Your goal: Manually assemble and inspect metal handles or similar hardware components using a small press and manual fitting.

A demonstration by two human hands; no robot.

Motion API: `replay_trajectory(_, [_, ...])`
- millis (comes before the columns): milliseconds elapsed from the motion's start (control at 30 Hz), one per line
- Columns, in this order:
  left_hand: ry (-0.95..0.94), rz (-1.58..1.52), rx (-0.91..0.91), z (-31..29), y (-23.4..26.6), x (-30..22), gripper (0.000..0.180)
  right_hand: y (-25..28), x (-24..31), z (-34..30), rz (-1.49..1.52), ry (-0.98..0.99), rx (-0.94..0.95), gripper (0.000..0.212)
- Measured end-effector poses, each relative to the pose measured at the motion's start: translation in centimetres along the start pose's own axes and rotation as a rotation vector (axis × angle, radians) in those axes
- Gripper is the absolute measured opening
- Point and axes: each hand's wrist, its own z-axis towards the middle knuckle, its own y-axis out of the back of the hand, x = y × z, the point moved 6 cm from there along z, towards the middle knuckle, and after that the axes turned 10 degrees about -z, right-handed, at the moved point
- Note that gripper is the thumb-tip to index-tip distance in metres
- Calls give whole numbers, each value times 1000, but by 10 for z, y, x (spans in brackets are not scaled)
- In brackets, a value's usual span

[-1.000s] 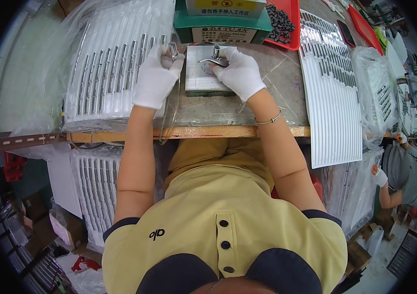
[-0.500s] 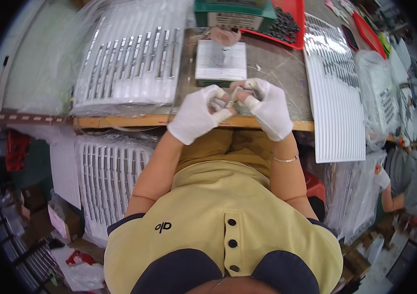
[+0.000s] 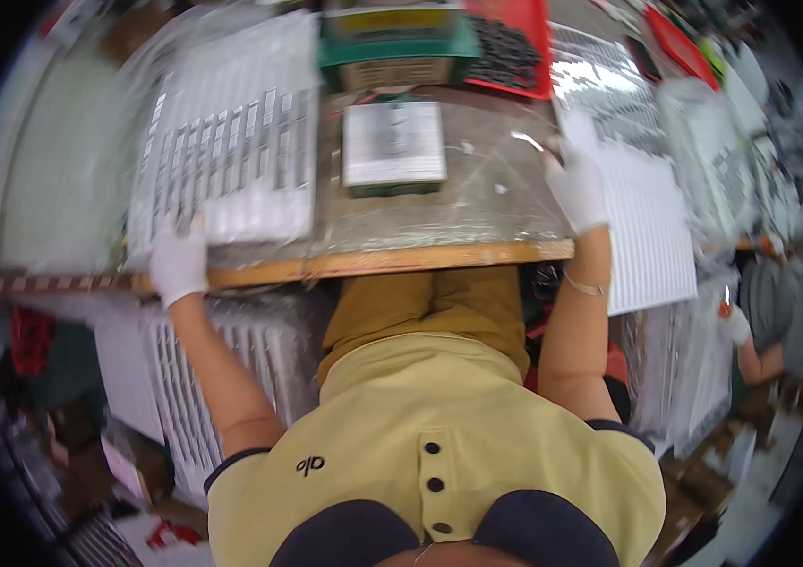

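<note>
My left hand [image 3: 179, 263], in a white glove with bare fingertips, is at the near left corner of a white ribbed tray [image 3: 260, 222] with rows of shiny metal strips. Its fingers look stretched and apart, over the tray's edge; blur hides whether they touch it. On the other side, my right hand [image 3: 576, 189], gloved alike, is closed with a small shiny metal strip [image 3: 526, 141] at its fingertips. It is just beside a second white ribbed tray [image 3: 652, 222], partly filled with metal strips. Between the hands stands a square block with a silver top [image 3: 394, 142] on a green base.
Behind the block is a green box [image 3: 397, 57]. A red tray [image 3: 541, 80] of small dark parts stands beside it. The wooden table edge [image 3: 439, 255] runs in front of me. Plastic-wrapped trays [image 3: 222, 378] stand below at left. A co-worker's gloved hand [image 3: 735, 326] shows at far right.
My hands were together in front of the block, handling a small metal piece. They have parted: the left to the left tray, the right toward the right tray. The whole view has shifted slightly.
</note>
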Motion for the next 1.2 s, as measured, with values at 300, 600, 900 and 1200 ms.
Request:
replay_trajectory(300, [-87,-449,119,19,-12,-2,30,-12,-10,103,-456,-170,-27,20])
replay_trajectory(600, [-218,-870,433,-65,-36,-137,18,-45,-20,146,-577,-103,196,19])
replay_trajectory(900, [-390,-902,566,-99,-72,-241,21,3,10,100,-274,-49,124,20])
replay_trajectory(1200, [-403,-991,615,-127,-80,-272,19,44,74,-22,148,310,56,7])
